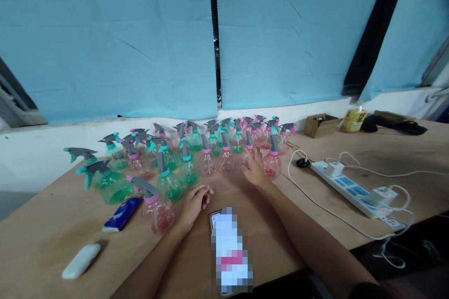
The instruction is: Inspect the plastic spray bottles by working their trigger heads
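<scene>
My right hand (254,167) reaches to the front row of spray bottles, its fingers around the body of a pink spray bottle (249,141). Part of that bottle is hidden by the hand. Just to its right stands another pink spray bottle (272,163). My left hand (197,202) rests on the table with its fingers curled in, and nothing shows in it. Near it are a green spray bottle (189,170) and a pink spray bottle (159,212) beside the wrist. Between my forearms lies a phone (229,247) with its screen blurred out.
Several more green and pink spray bottles (114,187) crowd the table toward the wall. A blue packet (122,213) and a white oblong case (81,260) lie at left. At right are a power strip (351,189) with cables, a cardboard box (321,126) and a yellow bag (353,119).
</scene>
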Demonstrator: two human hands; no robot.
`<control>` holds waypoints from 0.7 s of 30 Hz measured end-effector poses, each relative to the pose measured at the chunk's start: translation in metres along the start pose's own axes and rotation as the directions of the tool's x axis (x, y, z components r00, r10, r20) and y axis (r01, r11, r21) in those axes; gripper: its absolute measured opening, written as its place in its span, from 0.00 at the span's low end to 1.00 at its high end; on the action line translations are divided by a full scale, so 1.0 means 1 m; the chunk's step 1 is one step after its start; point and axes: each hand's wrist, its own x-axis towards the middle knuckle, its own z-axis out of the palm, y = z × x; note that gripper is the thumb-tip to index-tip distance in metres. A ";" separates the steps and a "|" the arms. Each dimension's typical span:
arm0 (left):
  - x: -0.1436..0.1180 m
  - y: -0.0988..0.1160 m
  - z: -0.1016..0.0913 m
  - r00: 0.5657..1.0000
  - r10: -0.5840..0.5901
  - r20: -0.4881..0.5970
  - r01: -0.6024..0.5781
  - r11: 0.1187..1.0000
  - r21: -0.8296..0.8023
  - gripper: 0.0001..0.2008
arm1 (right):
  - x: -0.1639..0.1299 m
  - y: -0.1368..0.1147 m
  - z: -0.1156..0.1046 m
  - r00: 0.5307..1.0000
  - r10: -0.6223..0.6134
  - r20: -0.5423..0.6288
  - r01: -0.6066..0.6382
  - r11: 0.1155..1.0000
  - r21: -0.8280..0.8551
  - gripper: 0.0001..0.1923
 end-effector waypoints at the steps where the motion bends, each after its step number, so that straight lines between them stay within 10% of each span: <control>1: 0.000 0.000 0.000 1.000 -0.002 -0.001 0.002 1.000 0.000 0.17 | 0.000 0.002 0.001 1.000 -0.006 -0.015 0.006 1.000 0.016 0.32; 9: -0.002 0.003 0.000 1.000 -0.012 -0.008 0.012 1.000 -0.004 0.17 | -0.008 -0.020 0.001 0.967 0.010 -0.254 0.014 0.996 0.089 0.04; 21: -0.003 0.005 0.001 1.000 -0.012 -0.006 0.012 1.000 -0.012 0.16 | -0.020 -0.070 0.007 0.943 0.192 -0.272 -0.055 0.895 0.442 0.19</control>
